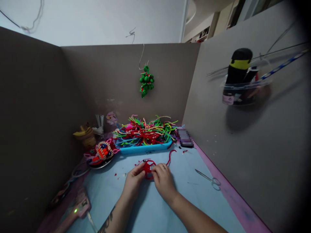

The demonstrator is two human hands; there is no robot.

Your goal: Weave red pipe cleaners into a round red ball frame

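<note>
A small openwork piece of red fuzzy stem (148, 167) is held between both hands above the light blue table cover. My left hand (135, 178) pinches its left side between thumb and fingers. At its right edge, my right hand (163, 178) has its fingers closed on the red piece. A loose red strand (169, 157) rises behind my right hand and bends to the right at its tip. Small red and white scraps (116, 175) lie left of my left hand.
Behind the hands is a blue tray (145, 149) heaped with colourful fuzzy stems. Scissors (209, 179) and a phone (185, 138) lie right. A pink glue gun (81, 207) and a plate of beaded pieces (103, 154) are left. Grey panels (109, 74) enclose the table.
</note>
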